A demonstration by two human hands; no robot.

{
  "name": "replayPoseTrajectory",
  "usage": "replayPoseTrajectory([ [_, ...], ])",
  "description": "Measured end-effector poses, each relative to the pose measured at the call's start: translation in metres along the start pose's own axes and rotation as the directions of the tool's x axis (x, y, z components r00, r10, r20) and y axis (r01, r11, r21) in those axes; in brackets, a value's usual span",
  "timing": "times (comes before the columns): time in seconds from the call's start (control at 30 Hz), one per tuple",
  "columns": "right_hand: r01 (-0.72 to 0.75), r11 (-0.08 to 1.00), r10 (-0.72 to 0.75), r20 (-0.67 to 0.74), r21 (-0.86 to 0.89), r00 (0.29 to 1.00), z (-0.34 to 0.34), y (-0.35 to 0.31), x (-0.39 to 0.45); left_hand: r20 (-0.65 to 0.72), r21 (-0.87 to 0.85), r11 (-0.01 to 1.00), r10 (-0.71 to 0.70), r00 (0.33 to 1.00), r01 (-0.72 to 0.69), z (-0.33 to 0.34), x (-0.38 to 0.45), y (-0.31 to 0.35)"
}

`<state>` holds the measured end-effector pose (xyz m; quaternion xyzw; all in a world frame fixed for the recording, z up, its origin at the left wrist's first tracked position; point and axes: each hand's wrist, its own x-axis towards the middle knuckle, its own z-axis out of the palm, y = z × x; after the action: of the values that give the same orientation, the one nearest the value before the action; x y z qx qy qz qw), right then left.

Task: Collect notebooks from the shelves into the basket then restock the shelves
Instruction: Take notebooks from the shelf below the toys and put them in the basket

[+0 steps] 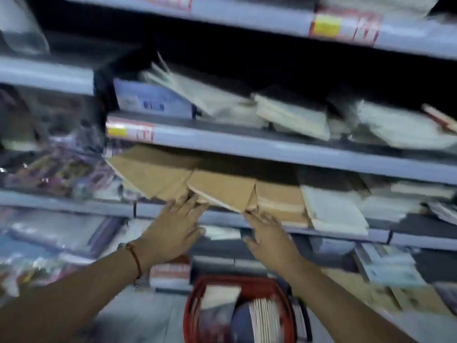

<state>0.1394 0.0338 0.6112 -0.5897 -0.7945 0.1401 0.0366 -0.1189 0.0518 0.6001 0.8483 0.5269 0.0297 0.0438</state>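
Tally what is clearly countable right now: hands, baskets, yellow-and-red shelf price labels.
Bare hands, fingers straight, reaching at the brown-covered notebooks: 2 (left, right)
Red plastic basket: 1
Yellow-and-red shelf price labels: 2 ()
Total: 5

Grey shop shelves fill my view, blurred. On the middle shelf (272,147), a blue-white pack (150,97) sits at the left, beside tilted white notebooks (291,115) and more white stacks (395,127) to the right. On the shelf below (346,231), brown notebooks (188,179) lean across each other and overhang the front edge, with a white stack (333,209) just beside them. Left of these, on a lower bay (61,201), I see purple wrapped packs (61,169). A red basket (193,305) stands on the floor (148,315), notebooks inside.
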Motion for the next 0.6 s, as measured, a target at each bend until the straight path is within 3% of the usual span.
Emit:
replayPoseTrajectory([
  [0.17,-0.122,0.992,0.116,0.246,0.010,0.962,0.110,0.068,-0.031,0.334,-0.159,0.969,-0.130,0.934,0.191,0.127,-0.027,0.036],
  [0.3,-0.225,0.974,0.197,0.435,0.012,0.879,0.200,0.098,-0.054,0.548,-0.124,0.948,-0.180,0.817,0.292,0.221,-0.054,0.057],
  [0.5,-0.328,0.945,0.266,0.541,0.020,0.798,0.329,0.117,-0.071,0.688,-0.114,0.933,-0.173,0.705,0.341,0.350,-0.077,0.056],
  [0.6,-0.346,0.937,0.268,0.534,0.049,0.802,0.387,0.127,-0.059,0.675,-0.171,0.931,-0.127,0.727,0.321,0.419,-0.069,0.045],
])
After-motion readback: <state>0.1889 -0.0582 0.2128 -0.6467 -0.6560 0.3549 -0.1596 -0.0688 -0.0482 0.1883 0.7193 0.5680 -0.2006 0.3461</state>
